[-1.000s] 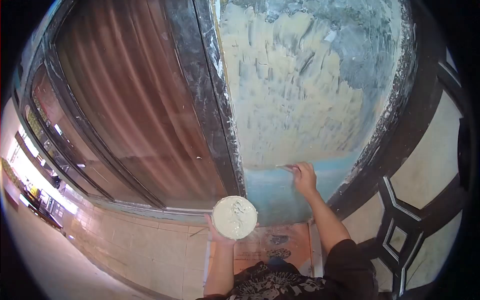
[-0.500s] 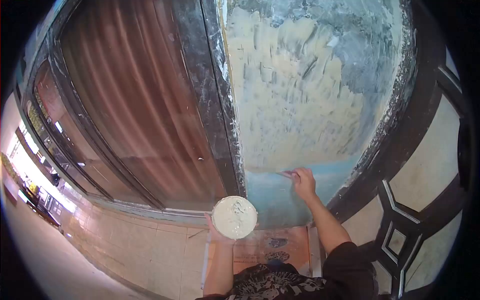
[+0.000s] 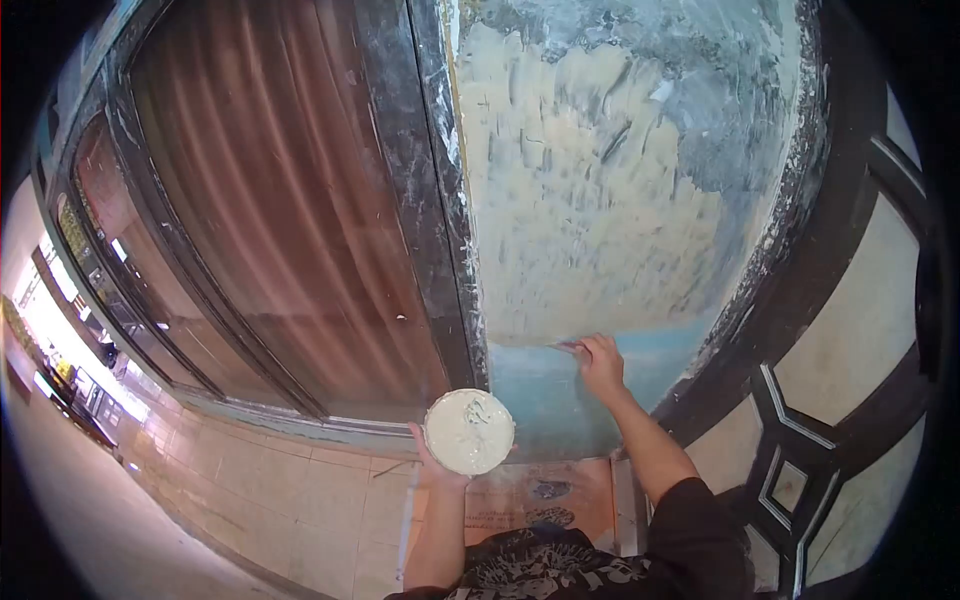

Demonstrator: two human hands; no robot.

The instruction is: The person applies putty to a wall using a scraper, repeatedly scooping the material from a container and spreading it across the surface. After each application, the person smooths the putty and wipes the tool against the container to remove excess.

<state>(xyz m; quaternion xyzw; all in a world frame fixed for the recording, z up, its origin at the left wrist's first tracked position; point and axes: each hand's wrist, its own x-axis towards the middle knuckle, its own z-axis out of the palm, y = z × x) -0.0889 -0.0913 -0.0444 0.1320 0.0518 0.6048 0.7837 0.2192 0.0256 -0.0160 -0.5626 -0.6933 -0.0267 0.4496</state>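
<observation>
Head view looks down a wall panel (image 3: 590,200) that is mostly coated in pale putty, with a bare blue band (image 3: 545,385) left along its bottom. That blue band is the landmark for everything else.

Right hand (image 3: 601,362) rests at the top edge of the blue band, fingers closed in a pinch around a small putty knife (image 3: 570,346) whose blade points left and lies on the wall just where putty meets blue. The blade is thin and partly blurred, so I cannot tell whether it carries any fresh putty. Left hand (image 3: 437,462) is below and to the left of the band, palm up and fingers cupped under a round tub of putty (image 3: 469,431), held level and clear of the wall. Left of the band runs a dark door frame (image 3: 425,200) speckled with old splashes, and beyond it a brown shutter (image 3: 270,200). Below the band, a sheet of cardboard (image 3: 540,495) covers the floor.

To do this stroke well, I judge the blade should lie at a low angle with even pressure, overlapping the wet edge above so no ridge forms. Short passes suit the narrow strip, stopping just short of the door frame. Keeping the tub close under the working hand makes reloading quick and catches drips.
</observation>
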